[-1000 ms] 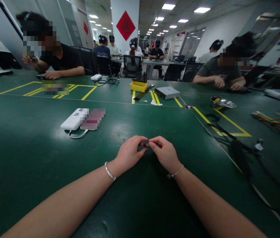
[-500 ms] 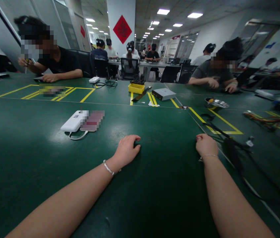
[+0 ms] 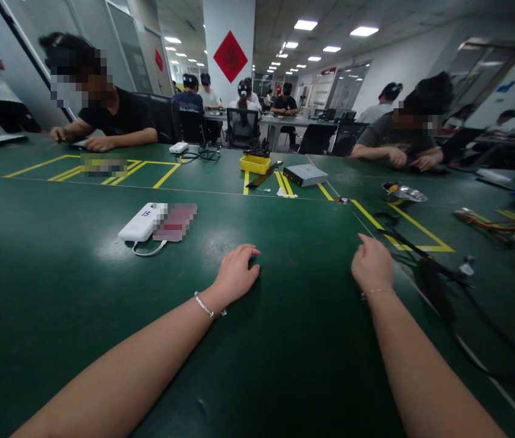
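A white power bank (image 3: pixel 141 222) lies on the green table (image 3: pixel 56 286), and to its right the left hand (image 3: pixel 235 274) rests palm down with its fingers loosely curled (I cannot tell if it hides anything). Farther right of the power bank, the right hand (image 3: pixel 371 266) sits curled near black cables (image 3: pixel 426 267), and I cannot tell if it holds something.

On the table (image 3: pixel 56 292), the left hand (image 3: pixel 235 274) is laid flat, well apart from the right hand (image 3: pixel 371 266). A power bank (image 3: pixel 142 222) lies behind and left of the left hand. Black cables (image 3: pixel 426 267), possibly straps, lie just right of the right hand.
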Demonstrator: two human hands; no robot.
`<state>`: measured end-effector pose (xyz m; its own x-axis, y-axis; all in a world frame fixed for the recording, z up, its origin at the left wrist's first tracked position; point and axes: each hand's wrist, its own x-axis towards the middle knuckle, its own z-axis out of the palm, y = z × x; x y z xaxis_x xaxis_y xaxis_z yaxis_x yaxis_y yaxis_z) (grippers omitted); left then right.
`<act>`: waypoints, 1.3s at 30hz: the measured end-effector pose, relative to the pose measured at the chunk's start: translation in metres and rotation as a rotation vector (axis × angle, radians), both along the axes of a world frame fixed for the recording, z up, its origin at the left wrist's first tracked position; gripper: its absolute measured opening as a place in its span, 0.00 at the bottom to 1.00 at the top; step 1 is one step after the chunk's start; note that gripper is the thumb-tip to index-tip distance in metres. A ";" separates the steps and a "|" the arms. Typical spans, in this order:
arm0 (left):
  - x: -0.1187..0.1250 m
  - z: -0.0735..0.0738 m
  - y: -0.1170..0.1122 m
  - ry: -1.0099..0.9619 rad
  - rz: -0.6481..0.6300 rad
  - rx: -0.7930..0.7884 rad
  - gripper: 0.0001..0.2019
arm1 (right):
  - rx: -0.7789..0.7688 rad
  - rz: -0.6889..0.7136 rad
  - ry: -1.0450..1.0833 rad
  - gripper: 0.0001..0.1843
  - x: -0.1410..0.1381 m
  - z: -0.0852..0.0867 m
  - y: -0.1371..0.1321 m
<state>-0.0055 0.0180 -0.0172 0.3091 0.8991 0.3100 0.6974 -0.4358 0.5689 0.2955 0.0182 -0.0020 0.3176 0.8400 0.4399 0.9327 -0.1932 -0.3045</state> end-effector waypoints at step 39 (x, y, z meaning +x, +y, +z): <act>-0.002 -0.001 -0.003 0.239 -0.112 -0.073 0.17 | -0.559 -0.390 0.016 0.21 0.029 0.009 0.000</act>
